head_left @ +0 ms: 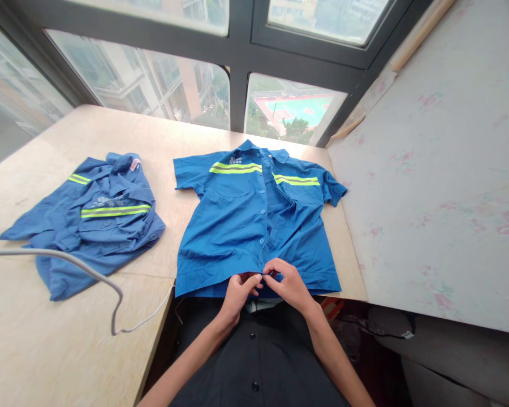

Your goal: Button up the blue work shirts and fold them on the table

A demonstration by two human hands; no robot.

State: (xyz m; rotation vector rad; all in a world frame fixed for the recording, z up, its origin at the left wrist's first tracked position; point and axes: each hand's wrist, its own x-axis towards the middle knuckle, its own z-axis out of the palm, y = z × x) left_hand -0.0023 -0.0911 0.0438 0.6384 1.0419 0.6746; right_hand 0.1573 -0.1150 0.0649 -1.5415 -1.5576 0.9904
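Observation:
A blue short-sleeved work shirt (229, 226) with yellow-green reflective stripes lies front side up, its collar toward the window. Down its middle runs a row of buttons, and the front gapes below the collar. My left hand (244, 287) pinches the bottom hem at the front placket, thumb on top. Right beside it, my right hand (286, 281) grips the same hem between thumb and fingers. The fingertips of both hands nearly meet; whether a button lies between them is hidden.
A second blue work shirt (110, 226) lies crumpled on the light table (152, 311) at the left. A grey cable (89, 269) hangs across the left foreground. Windows (161, 79) border the far side, and a flowered wall (432, 169) stands at the right.

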